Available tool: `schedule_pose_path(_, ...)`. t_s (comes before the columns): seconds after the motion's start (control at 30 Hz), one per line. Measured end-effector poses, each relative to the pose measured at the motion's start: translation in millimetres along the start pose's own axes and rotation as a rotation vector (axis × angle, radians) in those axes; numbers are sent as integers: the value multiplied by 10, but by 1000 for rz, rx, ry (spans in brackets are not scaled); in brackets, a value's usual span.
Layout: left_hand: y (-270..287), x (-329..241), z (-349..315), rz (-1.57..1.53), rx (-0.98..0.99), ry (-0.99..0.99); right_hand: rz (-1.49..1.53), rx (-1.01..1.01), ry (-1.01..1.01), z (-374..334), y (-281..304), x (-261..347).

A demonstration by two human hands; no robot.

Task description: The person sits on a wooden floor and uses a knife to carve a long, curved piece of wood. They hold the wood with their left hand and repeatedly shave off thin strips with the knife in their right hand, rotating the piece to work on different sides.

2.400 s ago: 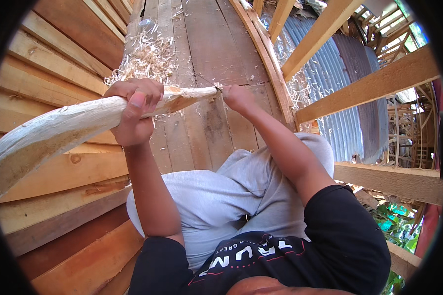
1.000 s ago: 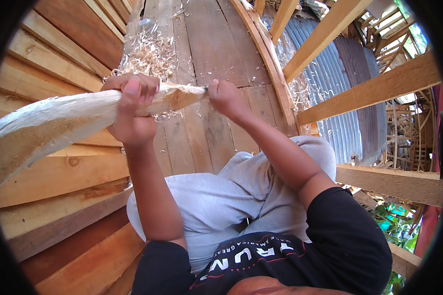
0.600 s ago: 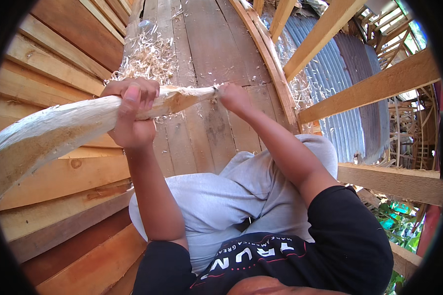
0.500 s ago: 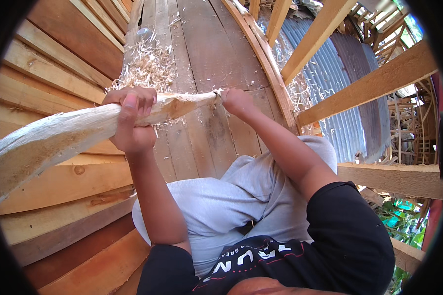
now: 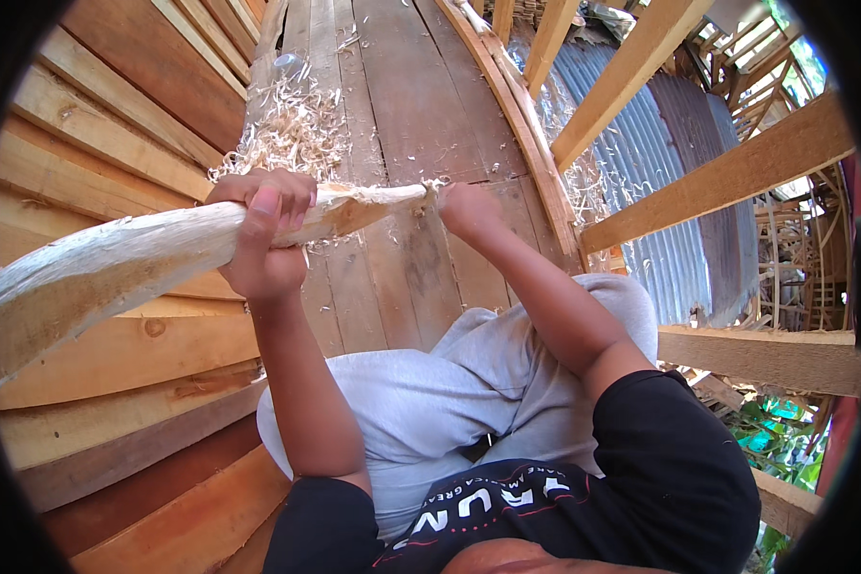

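"The right hand [image 5: 469,212] has shifted rightward since a second ago, farther from the left hand [image 5: 266,225]."

"And the wooden pole [image 5: 143,251]?"

"It runs crosswise above the floorboards [image 5: 421,86], from the picture's left edge, through the left hand, to a thin tip just left of the right hand."

"How are the hands?"

"The left hand is clamped around the pole, the right hand curled into a fist. What it grips, I can't tell."

"Containers?"

"A clear round container [image 5: 287,64] beside the wood shavings [image 5: 297,124]; contents unclear."
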State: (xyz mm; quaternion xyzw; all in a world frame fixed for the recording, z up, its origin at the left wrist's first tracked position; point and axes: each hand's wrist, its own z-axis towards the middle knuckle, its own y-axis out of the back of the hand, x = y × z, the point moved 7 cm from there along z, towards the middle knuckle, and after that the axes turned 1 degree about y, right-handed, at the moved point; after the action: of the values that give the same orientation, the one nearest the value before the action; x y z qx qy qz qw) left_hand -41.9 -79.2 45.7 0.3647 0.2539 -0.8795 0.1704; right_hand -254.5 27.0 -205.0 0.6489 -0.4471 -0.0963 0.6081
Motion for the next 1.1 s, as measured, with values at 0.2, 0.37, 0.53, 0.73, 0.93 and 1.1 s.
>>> schedule_pose_path(0.2,-95,-18,-21,3,61,-2,-83,81,-86,65,-14,-226)
schedule_pose_path(0.37,-133,-35,-57,59,66,-4,-140,147,-146,89,-26,-170)
schedule_pose_path(0.53,-59,-53,-51,6,37,-40,36,-27,-222,133,434,-117)
schedule_pose_path(0.73,-50,-181,-17,-35,7,-78,107,-100,-234,354,482,-625)
schedule_pose_path(0.93,1,-319,-17,-20,9,-87,-277,-339,-106,328,359,-465)
schedule_pose_path(1.1,1,-324,9,-10,-3,-83,-122,-112,96,364,-106,-358)
